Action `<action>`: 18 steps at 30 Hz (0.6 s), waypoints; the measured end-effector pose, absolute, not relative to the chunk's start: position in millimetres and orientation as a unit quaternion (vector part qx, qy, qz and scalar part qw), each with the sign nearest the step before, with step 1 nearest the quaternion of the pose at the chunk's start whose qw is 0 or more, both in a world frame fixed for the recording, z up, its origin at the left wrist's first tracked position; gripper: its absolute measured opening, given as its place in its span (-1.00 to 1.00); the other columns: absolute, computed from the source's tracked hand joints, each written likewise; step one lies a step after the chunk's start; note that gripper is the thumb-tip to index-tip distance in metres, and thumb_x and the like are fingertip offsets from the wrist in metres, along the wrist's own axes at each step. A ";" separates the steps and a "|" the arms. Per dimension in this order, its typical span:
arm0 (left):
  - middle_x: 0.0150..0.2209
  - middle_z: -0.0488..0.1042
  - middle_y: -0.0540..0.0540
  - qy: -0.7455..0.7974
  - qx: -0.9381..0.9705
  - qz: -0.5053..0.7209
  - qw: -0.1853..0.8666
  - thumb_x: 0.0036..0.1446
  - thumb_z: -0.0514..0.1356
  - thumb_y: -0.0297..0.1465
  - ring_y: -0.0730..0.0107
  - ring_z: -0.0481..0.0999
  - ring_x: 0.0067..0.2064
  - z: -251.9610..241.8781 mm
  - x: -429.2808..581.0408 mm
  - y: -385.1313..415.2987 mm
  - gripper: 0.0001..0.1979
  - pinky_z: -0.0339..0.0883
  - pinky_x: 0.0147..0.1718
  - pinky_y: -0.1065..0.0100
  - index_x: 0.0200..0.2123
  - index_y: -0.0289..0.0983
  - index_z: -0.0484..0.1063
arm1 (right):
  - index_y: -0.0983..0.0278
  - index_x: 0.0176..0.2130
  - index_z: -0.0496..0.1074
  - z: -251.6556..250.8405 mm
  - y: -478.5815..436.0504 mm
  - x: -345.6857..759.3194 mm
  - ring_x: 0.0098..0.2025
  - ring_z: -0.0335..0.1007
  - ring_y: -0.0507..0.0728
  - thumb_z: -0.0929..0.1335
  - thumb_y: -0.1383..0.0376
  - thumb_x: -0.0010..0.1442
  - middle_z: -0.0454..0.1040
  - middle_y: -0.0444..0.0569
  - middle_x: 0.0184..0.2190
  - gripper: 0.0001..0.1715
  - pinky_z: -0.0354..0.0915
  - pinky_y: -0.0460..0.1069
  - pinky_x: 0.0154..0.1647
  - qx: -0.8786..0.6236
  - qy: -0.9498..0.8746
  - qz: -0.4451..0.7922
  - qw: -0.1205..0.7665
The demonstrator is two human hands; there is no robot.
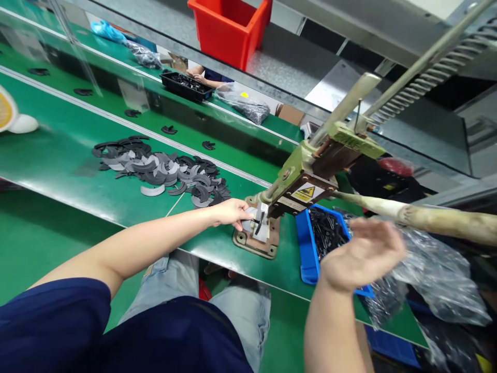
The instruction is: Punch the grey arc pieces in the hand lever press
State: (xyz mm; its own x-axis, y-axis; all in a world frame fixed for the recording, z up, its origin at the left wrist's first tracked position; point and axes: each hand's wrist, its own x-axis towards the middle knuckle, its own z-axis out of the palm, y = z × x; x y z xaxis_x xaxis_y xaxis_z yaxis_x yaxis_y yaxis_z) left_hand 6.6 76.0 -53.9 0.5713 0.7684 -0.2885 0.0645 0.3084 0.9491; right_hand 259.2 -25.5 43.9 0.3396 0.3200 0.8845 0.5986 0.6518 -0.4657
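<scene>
My left hand (232, 212) reaches to the base of a green hand press (310, 176) and pinches a small grey curved part (248, 224) at the die. My right hand (365, 253) hovers in the air over a blue bin (306, 248) of small black pieces, just below the press's wooden lever handle (419, 216). That hand is blurred by motion, its fingers loosely curled, with nothing visible in it. A pile of grey and black curved parts (163, 171) lies on the green bench to the left of my left hand.
A green conveyor belt (116, 103) runs behind the bench with single black parts on it. Beyond it are a black tray (186, 85), plastic bags of parts (244, 106), another person's arm (205, 77) and a red crate (229, 28). Crumpled plastic bags (435, 280) lie at right.
</scene>
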 end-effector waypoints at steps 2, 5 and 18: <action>-0.43 0.57 -0.03 0.372 0.538 0.250 0.714 0.02 0.52 -0.10 0.48 0.58 -0.50 -47.1 -5.8 64.6 -0.52 0.54 -0.48 0.42 -0.32 -0.32 0.41 | 0.15 0.20 0.34 -4.2 -34.0 249.7 0.02 0.52 0.12 0.32 0.15 0.36 0.49 0.02 0.00 -0.55 0.48 0.17 0.11 -0.511 -0.629 -0.026 0.585; -0.39 0.59 -0.06 0.337 0.542 0.242 0.730 0.00 0.51 -0.04 0.44 0.60 -0.44 -39.6 -16.3 47.9 -0.48 0.55 -0.45 0.41 -0.33 -0.32 0.41 | 0.18 0.17 0.41 -50.1 -45.7 227.4 -0.06 0.58 0.13 0.38 0.17 0.32 0.59 0.04 -0.06 -0.54 0.54 0.10 -0.02 -0.531 -0.705 0.069 0.464; -0.23 0.51 -0.05 0.408 0.731 0.310 0.451 0.17 0.34 -0.03 0.37 0.49 -0.27 -27.0 -22.1 12.2 -0.59 0.36 -0.30 0.35 -0.15 -0.23 0.43 | 0.20 -0.18 0.50 -56.5 -52.5 213.5 -0.28 0.42 0.10 0.32 0.20 0.39 0.57 -0.03 -0.32 -0.82 0.30 0.04 -0.18 -0.471 -0.829 0.043 0.299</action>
State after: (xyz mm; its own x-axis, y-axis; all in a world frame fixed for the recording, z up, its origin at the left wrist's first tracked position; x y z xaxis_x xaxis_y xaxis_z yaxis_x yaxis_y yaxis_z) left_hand -22.1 12.2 -27.0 0.4745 0.8762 0.0843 0.3172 -0.2596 0.9122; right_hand 213.5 -52.5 -56.5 -0.3772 0.8065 0.4552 0.7557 0.5522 -0.3521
